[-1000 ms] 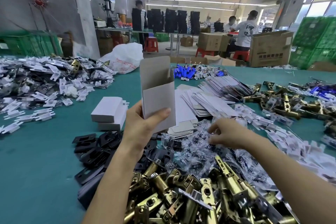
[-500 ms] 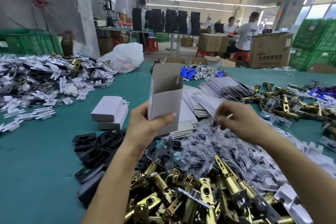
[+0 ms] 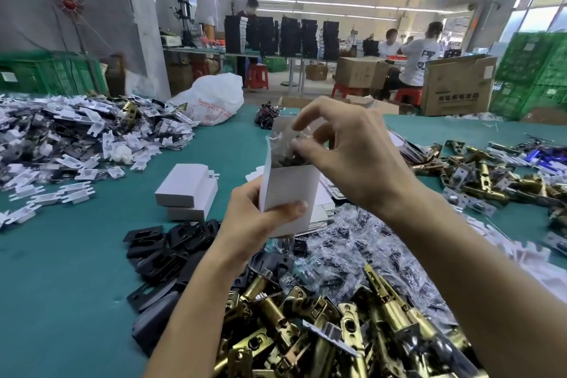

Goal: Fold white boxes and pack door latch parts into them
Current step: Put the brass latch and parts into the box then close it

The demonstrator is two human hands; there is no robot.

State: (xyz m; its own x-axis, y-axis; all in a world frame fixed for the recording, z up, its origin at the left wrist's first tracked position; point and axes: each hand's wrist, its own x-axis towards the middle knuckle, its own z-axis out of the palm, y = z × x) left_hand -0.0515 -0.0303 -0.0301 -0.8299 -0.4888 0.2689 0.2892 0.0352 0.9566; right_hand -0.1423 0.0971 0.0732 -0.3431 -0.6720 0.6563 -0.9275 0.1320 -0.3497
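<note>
Over teal table [image 3: 61, 270], left hand [image 3: 254, 224] grips white box [image 3: 288, 190]; right hand [image 3: 352, 156] pinches plastic bag [image 3: 287, 144] at its rim.

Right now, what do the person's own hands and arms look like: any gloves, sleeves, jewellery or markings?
Both are bare. The left hand and right hand wear no gloves, and no ring, watch or wristband shows. The left forearm and right forearm are uncovered, with no sleeve in view up to the frame's edge. No markings are visible.

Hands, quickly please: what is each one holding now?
Left hand: grips the white box.
Right hand: pinches a clear bag of small parts at the box's open top.
</note>
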